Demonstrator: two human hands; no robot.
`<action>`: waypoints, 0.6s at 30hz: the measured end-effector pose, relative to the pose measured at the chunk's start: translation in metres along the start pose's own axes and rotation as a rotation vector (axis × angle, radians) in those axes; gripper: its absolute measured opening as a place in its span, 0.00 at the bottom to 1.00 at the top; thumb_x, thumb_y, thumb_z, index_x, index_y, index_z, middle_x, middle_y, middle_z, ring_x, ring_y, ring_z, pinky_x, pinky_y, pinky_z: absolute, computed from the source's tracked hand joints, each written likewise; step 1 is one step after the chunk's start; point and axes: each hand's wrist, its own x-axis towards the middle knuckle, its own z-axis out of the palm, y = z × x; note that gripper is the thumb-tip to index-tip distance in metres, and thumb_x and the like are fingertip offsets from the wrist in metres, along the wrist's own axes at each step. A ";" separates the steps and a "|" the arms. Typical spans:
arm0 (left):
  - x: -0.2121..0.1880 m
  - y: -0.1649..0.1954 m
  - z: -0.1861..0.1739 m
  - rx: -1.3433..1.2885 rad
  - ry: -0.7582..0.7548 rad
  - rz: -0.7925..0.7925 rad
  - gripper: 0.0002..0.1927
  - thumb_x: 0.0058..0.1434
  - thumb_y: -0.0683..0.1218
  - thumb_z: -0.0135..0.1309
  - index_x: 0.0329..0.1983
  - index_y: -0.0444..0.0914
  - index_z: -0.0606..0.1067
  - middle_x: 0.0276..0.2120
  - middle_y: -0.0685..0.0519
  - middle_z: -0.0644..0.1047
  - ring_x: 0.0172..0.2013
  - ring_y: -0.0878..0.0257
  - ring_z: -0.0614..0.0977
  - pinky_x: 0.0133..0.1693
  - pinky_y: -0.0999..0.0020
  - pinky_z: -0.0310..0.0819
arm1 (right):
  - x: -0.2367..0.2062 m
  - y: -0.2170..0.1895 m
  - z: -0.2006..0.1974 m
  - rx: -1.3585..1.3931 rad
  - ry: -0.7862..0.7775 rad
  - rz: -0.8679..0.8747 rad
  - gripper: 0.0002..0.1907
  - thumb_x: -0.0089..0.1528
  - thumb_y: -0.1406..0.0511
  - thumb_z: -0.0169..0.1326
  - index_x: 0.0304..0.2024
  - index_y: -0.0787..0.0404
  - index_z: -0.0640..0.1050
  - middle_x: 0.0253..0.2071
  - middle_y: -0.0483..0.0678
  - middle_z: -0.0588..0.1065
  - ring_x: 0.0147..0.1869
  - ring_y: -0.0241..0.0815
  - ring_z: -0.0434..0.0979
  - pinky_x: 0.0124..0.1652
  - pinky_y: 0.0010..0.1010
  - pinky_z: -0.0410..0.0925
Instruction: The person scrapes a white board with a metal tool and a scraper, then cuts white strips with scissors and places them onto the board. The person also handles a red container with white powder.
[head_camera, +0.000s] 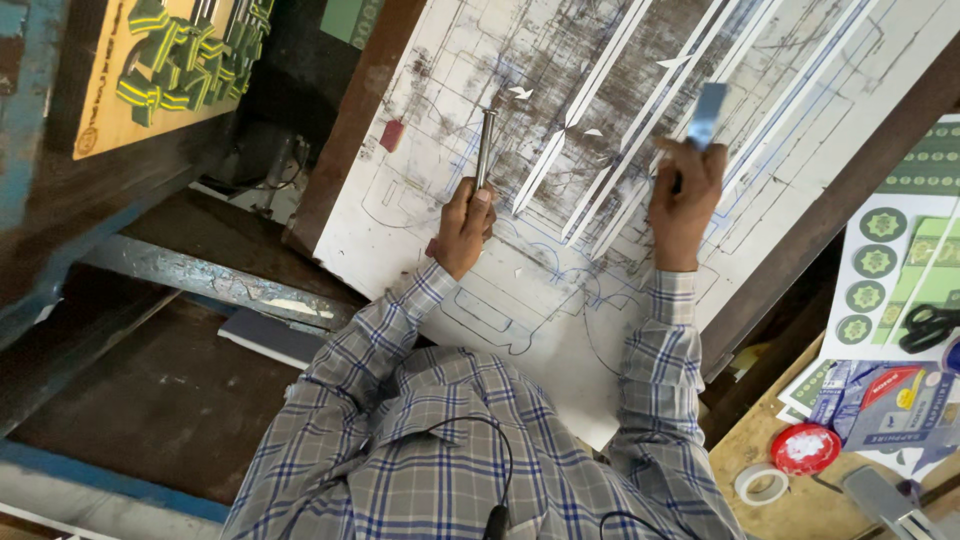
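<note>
Fingers of the left hand (463, 225) are being closed around a slim metal tool (485, 148), its tip being pressed onto the scored white cutting board (520, 300). A small blue-grey blade-like piece (709, 115) is being pinched by the right hand (684, 195), above the board's long white strips (600, 150). Cutting or trimming of strips is judged to be in hand; steady alignment is being called for next. Black scissors (928, 326) are lying right of the board.
</note>
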 end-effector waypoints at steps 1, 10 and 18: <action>0.000 0.000 0.000 -0.010 -0.006 0.006 0.16 0.77 0.55 0.43 0.44 0.38 0.68 0.23 0.62 0.62 0.21 0.76 0.60 0.21 0.76 0.52 | 0.001 -0.001 0.004 -0.050 -0.005 -0.054 0.12 0.66 0.77 0.58 0.50 0.60 0.82 0.40 0.48 0.64 0.39 0.43 0.62 0.35 0.28 0.62; 0.001 0.000 -0.003 0.041 -0.004 -0.006 0.18 0.76 0.56 0.43 0.44 0.37 0.69 0.20 0.61 0.62 0.20 0.75 0.60 0.20 0.75 0.53 | 0.009 0.020 -0.011 -0.160 -0.234 -0.053 0.10 0.76 0.66 0.57 0.60 0.56 0.79 0.42 0.46 0.79 0.40 0.40 0.73 0.49 0.36 0.64; 0.002 0.000 -0.002 -0.005 -0.008 -0.019 0.15 0.77 0.53 0.44 0.45 0.36 0.70 0.20 0.62 0.61 0.20 0.75 0.58 0.21 0.75 0.52 | 0.023 0.016 -0.040 -0.569 -0.271 -0.420 0.15 0.67 0.72 0.61 0.51 0.47 0.86 0.40 0.36 0.77 0.49 0.36 0.71 0.61 0.39 0.57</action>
